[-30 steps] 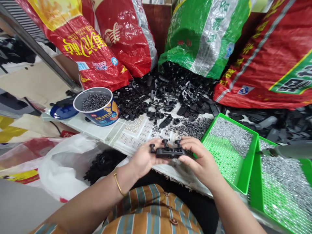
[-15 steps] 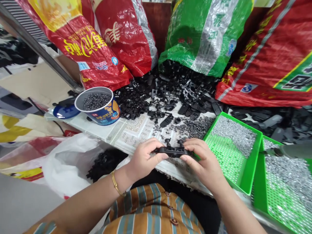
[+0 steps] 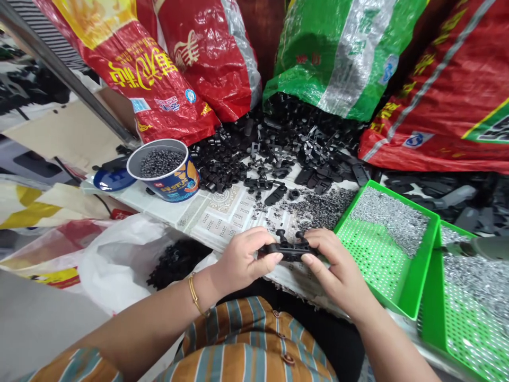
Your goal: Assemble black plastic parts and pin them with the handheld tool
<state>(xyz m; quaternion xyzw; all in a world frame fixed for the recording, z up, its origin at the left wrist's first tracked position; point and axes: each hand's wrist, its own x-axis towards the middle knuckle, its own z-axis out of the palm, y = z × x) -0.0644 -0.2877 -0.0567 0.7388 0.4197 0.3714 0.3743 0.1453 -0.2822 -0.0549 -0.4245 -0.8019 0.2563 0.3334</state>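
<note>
Between my two hands is a black plastic part [image 3: 292,251], long and narrow, with two knobbed stems standing up from its far side. My left hand [image 3: 248,254] pinches its left end between thumb and fingers. At the right end, my right hand [image 3: 332,260] grips it the same way, thumb on the near face. The part is held just above the table's near edge; its exact kind I cannot make out. Beyond it lies a spread of tiny dark pieces [image 3: 324,209] on the patterned tabletop [image 3: 217,217].
A blue tub [image 3: 175,183] of small dark pieces stands at left beside a blue lid [image 3: 113,180]. Green perforated trays [image 3: 374,265] with small silvery pieces are at right. Red sacks [image 3: 214,63] and a green sack [image 3: 306,58] line the back, behind heaped black plastic parts [image 3: 274,143].
The camera view has shifted slightly, so the scene sits a little differently. Both hands keep their hold on the black part, which appears slightly farther right.
</note>
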